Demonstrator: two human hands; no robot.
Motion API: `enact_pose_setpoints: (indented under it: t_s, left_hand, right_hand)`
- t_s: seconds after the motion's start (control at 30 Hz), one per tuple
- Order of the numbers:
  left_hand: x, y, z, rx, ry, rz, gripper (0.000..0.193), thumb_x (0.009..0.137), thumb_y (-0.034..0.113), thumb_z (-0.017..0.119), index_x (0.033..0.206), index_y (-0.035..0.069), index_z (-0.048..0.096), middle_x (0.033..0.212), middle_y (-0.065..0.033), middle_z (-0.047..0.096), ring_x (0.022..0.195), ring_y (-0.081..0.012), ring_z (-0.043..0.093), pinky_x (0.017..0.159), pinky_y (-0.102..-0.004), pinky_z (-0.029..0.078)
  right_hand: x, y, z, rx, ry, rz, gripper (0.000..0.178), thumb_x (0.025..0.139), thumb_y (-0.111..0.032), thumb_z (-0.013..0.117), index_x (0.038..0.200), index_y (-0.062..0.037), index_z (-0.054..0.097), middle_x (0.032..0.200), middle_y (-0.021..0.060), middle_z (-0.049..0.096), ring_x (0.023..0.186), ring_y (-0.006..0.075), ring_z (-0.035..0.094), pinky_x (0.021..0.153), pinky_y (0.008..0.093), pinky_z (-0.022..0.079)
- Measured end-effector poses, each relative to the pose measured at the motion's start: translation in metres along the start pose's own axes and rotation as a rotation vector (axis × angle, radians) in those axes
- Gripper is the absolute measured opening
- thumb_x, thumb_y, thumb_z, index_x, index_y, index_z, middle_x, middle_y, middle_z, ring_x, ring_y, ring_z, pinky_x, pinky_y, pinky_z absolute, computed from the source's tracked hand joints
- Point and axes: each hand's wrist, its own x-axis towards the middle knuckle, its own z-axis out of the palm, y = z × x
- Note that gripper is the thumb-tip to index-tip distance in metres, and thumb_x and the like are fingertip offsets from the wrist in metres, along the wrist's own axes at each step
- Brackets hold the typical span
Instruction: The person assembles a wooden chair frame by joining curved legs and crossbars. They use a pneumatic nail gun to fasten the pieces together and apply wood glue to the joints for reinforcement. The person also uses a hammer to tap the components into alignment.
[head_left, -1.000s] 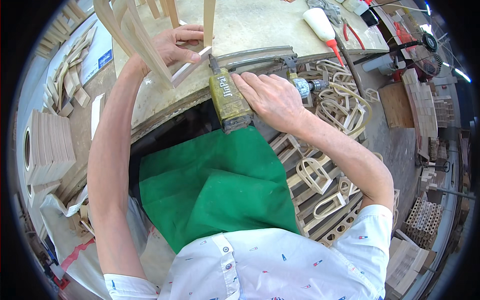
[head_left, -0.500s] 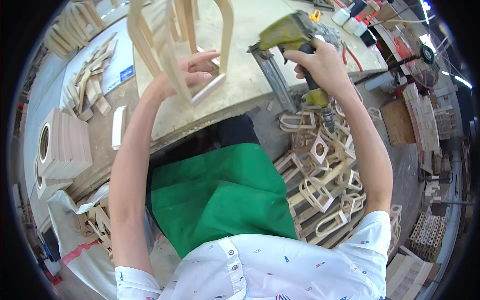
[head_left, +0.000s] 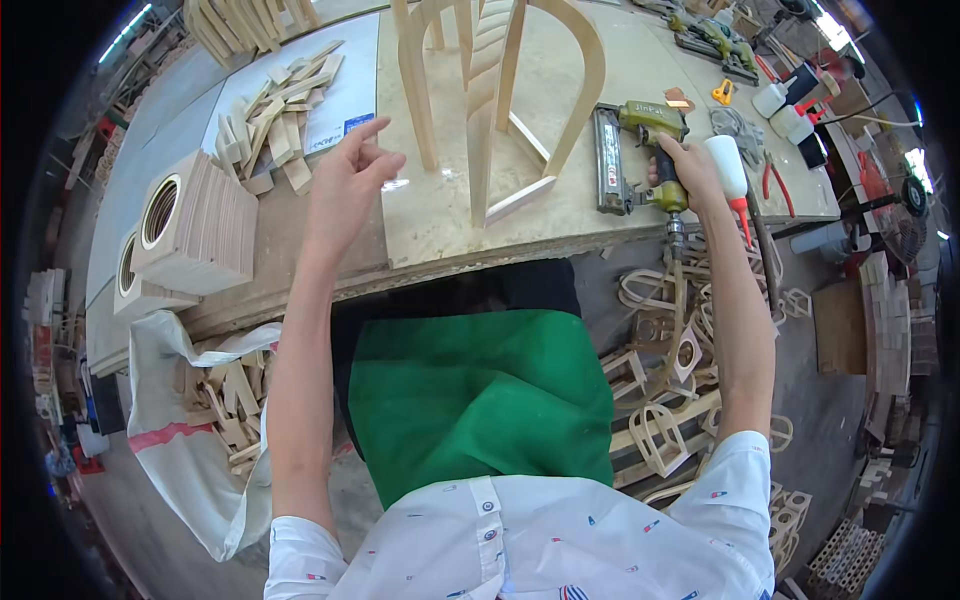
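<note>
The head view looks down on a pale workbench [head_left: 440, 215] with a person's two arms reaching over it. The right hand [head_left: 683, 165] wraps tight around the grip of a green and yellow air nail gun [head_left: 632, 150], which stands on the right part of the bench with its long metal nose strip lying flat on the board. A hose hangs from the bottom of the gun, down past the near edge of the bench. The gun looks heavy and hard, so the thick grip is the best place to hold it, with fingers kept away from the nose. The left hand [head_left: 345, 185] is up in the air with loose, spread fingers and holds nothing. It is near a tall frame of bent pale wood [head_left: 500, 90] that stands in the middle of the bench. The frame looks light and stiff, but its thin legs could snap or tip, so an upright leg low down seems a good place to hold. A white glue bottle with a red tip [head_left: 730, 175] lies just right of the gun. Short wood offcuts [head_left: 275, 125] lie on the far left.
</note>
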Motion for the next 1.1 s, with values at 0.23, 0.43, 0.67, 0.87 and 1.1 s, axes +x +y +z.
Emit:
enact_pose_setpoints:
  t_s: [0.23, 0.43, 0.67, 0.87, 1.1]
  left_hand:
    - [0.034, -0.027, 0.019, 0.145, -0.091, 0.179, 0.04, 0.079, 0.01, 0.07, 0.117, 0.002, 0.062, 0.105, -0.0096, 0.066, 0.095, -0.0212, 0.064, 0.082, -0.0331, 0.051]
    - [0.032, -0.026, 0.028, 0.269, 0.024, 0.23, 0.023, 0.077, 0.009, 0.07, 0.096, -0.003, 0.064, 0.089, -0.0169, 0.068, 0.084, -0.025, 0.068, 0.074, -0.0348, 0.052]
    - [-0.032, -0.016, 0.027, 0.284, 0.119, 0.221, 0.023, 0.075, 0.012, 0.073, 0.092, -0.001, 0.063, 0.09, -0.0153, 0.066, 0.085, -0.0289, 0.066, 0.077, -0.0377, 0.052]
    - [-0.054, -0.029, -0.039, 0.774, 0.238, 0.161, 0.032, 0.074, 0.017, 0.074, 0.1, 0.002, 0.062, 0.106, -0.0166, 0.062, 0.101, -0.0342, 0.06, 0.086, -0.0401, 0.048]
    - [-0.055, -0.038, -0.055, 0.822, 0.182, -0.083, 0.027, 0.076, 0.015, 0.07, 0.095, 0.0, 0.058, 0.096, -0.019, 0.062, 0.091, -0.0372, 0.06, 0.08, -0.043, 0.047]
  right_hand:
    - [-0.066, -0.013, 0.041, -0.676, 0.304, -0.788, 0.035, 0.084, -0.018, 0.069, 0.111, 0.0029, 0.061, 0.098, 0.0188, 0.064, 0.089, 0.0292, 0.062, 0.076, 0.0349, 0.049]
    - [-0.172, -0.031, 0.138, -0.418, -0.013, -0.744, 0.043, 0.08, -0.012, 0.073, 0.118, 0.0021, 0.057, 0.104, 0.0123, 0.06, 0.07, 0.0168, 0.058, 0.064, 0.0292, 0.049]
    - [-0.159, -0.016, 0.174, -0.32, 0.005, -0.665, 0.028, 0.085, -0.009, 0.069, 0.109, 0.002, 0.059, 0.078, 0.0086, 0.057, 0.061, 0.0164, 0.053, 0.058, 0.0312, 0.044]
    - [-0.139, -0.02, 0.161, -0.151, -0.076, -0.613, 0.023, 0.09, -0.008, 0.063, 0.111, 0.0013, 0.061, 0.077, 0.0051, 0.06, 0.066, 0.0106, 0.053, 0.062, 0.0278, 0.044]
    - [-0.105, -0.03, 0.15, -0.097, -0.105, -0.62, 0.029, 0.088, -0.007, 0.064, 0.116, 0.0013, 0.06, 0.096, 0.008, 0.066, 0.072, 0.0133, 0.058, 0.069, 0.0278, 0.049]
